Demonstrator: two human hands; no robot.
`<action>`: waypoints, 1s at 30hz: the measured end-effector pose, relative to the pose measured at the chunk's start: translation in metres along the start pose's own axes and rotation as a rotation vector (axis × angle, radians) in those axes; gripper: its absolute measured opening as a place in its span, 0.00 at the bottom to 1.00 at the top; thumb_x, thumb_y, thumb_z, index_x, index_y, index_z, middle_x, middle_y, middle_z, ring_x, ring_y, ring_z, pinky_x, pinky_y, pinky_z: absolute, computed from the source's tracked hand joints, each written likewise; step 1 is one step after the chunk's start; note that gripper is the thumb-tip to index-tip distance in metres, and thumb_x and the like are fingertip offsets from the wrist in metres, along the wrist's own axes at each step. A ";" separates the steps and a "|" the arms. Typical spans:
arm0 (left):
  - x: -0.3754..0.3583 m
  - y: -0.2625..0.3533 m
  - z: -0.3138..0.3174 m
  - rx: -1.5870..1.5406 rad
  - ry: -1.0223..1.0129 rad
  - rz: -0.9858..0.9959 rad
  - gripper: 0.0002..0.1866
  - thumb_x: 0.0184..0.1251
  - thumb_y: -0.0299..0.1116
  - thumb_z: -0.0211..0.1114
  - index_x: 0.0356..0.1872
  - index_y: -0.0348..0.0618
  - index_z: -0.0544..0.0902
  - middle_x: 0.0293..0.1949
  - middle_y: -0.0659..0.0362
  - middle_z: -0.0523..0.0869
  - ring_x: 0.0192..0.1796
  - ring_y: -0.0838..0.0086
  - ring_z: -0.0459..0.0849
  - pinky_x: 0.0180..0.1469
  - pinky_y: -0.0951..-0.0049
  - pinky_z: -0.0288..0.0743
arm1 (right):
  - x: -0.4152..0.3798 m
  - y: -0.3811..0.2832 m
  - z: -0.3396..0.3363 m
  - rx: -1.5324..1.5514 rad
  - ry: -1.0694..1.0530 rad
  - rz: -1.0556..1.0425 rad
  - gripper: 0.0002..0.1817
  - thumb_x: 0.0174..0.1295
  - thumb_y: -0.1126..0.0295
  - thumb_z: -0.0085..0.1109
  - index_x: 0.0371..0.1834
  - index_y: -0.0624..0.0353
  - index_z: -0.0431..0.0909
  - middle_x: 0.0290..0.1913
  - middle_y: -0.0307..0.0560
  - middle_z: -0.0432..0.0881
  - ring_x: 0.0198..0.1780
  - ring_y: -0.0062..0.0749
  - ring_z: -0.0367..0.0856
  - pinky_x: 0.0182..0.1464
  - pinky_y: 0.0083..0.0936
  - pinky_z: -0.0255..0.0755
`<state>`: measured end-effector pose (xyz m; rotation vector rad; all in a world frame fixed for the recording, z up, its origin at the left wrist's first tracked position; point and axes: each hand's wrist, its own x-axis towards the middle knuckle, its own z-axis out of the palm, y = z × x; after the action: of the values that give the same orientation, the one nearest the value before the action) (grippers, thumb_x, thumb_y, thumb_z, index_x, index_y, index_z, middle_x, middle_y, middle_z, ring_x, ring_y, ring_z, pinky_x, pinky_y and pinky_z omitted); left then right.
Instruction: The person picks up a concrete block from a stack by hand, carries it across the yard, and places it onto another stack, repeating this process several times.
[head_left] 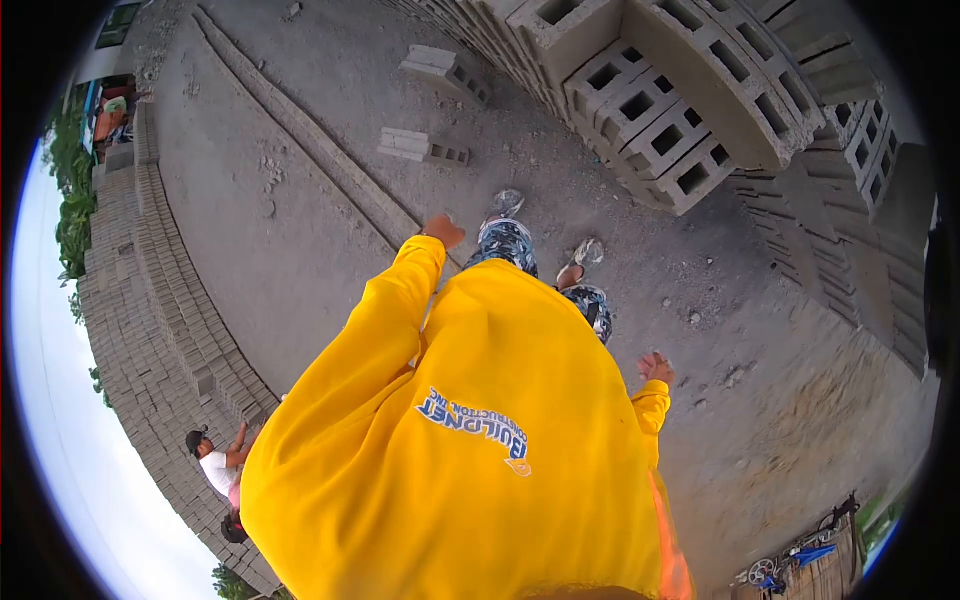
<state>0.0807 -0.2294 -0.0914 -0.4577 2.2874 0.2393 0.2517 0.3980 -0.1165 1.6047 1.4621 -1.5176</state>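
Note:
My left hand (445, 232) hangs beside my left leg, its fingers curled in with nothing seen in them. Lower on the other side, my right hand (656, 368) is held away from my hip above the bare ground, fingers loosely bent and partly apart, holding nothing. Nearest ahead of the left hand lies a small group of grey hollow blocks (424, 146), with another group (446, 74) farther off. A tall stack of hollow concrete blocks (655, 125) rises ahead to the right, apart from both hands.
A long low concrete strip (300, 125) runs along the ground at left. Rows of stacked blocks (150, 290) form a wall there, with a person in a white shirt (217, 468) beside it. More stacked blocks (830, 240) stand right; a bicycle (765, 575) is at lower right.

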 end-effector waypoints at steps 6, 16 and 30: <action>0.013 0.033 -0.082 0.071 -0.173 0.184 0.23 0.57 0.46 0.58 0.46 0.37 0.79 0.49 0.42 0.81 0.53 0.51 0.79 0.57 0.57 0.71 | -0.045 -0.038 0.077 -0.142 0.085 -0.243 0.22 0.60 0.57 0.59 0.53 0.59 0.75 0.41 0.51 0.84 0.29 0.35 0.85 0.22 0.22 0.70; 0.279 -0.063 -0.046 0.759 -0.149 0.496 0.16 0.62 0.35 0.55 0.48 0.40 0.81 0.52 0.47 0.81 0.57 0.59 0.79 0.69 0.47 0.51 | -0.231 0.169 0.228 -0.227 0.053 0.216 0.16 0.57 0.73 0.61 0.46 0.72 0.74 0.35 0.53 0.81 0.33 0.34 0.83 0.36 0.28 0.81; 0.360 -0.102 -0.016 1.284 -0.331 0.693 0.21 0.67 0.38 0.49 0.56 0.41 0.77 0.58 0.51 0.77 0.65 0.56 0.69 0.68 0.34 0.37 | -0.248 0.178 0.257 -0.128 0.241 0.198 0.18 0.59 0.65 0.61 0.47 0.66 0.75 0.32 0.49 0.83 0.28 0.31 0.83 0.28 0.23 0.76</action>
<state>-0.1177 -0.4180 -0.3463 0.9497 1.7261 -0.7439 0.3585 0.0283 -0.0126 1.8422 1.4413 -1.1313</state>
